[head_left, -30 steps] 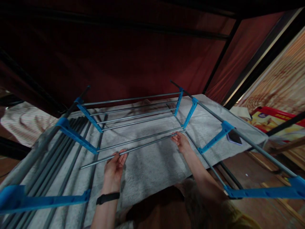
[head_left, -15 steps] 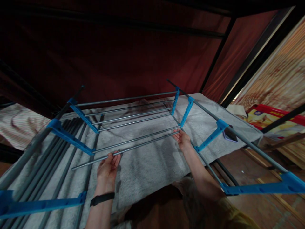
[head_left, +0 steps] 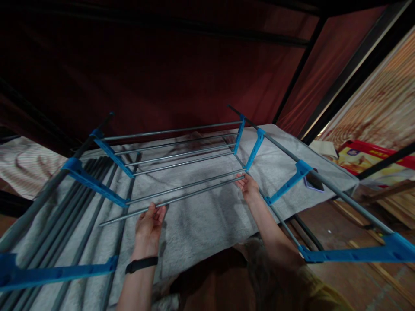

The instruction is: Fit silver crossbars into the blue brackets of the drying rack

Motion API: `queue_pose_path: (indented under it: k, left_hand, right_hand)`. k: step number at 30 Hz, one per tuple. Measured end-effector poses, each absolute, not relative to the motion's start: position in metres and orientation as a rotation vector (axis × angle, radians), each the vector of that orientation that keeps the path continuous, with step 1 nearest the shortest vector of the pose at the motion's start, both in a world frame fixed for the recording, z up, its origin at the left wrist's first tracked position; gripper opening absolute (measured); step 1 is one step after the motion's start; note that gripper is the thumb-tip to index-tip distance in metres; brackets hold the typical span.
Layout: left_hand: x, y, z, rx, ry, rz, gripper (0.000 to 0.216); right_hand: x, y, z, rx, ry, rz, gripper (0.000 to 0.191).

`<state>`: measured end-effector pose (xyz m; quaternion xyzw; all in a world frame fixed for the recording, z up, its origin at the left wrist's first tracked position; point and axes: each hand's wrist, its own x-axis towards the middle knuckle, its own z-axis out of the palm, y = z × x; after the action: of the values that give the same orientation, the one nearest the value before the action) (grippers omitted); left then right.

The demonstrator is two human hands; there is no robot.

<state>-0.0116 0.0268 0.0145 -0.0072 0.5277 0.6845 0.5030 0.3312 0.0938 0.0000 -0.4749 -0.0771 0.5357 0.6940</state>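
A thin grey metal rod (head_left: pixel 197 193) runs across in front of me, with both my hands on it. My left hand (head_left: pixel 150 224) pinches it from below, some way in from its free left end. At its right end, my right hand (head_left: pixel 248 187) grips it close to a blue plastic bracket (head_left: pixel 254 150). Beyond the rod stands a partly built rack, where several thin rods span between blue brackets on the left and right. A blue left bracket (head_left: pixel 97 185) sits on a thick grey side pole (head_left: pixel 48 203). Whether the held rod's right end touches the bracket is hidden by my fingers.
Several loose grey tubes (head_left: pixel 69 211) lie at left on a grey blanket (head_left: pixel 201 229). A phone (head_left: pixel 314 181) rests beyond the right pole. A red and yellow box (head_left: pixel 372 157) stands at far right. Dark posts and a dark red cloth (head_left: pixel 181 82) close off the back.
My left hand and the rod's left end have shifted slightly up and right in view. My right hand stays at the rod's right end. The camera view has tilted a little.
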Motion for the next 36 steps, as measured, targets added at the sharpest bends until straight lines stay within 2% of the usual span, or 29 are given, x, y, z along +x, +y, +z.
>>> queue_pose_path:
  k: [28, 36]
  left_hand:
    - [0.016, 0.025, 0.021, 0.126, 1.29, 1.534, 0.016]
    - [0.005, 0.028, 0.016, 0.081, 1.273, 1.598, 0.018]
  right_hand:
    - [0.325, 0.09, 0.001, -1.068, -0.198, 1.274, 0.014]
    - [0.334, 0.092, 0.002, -1.107, -0.165, 1.227, 0.012]
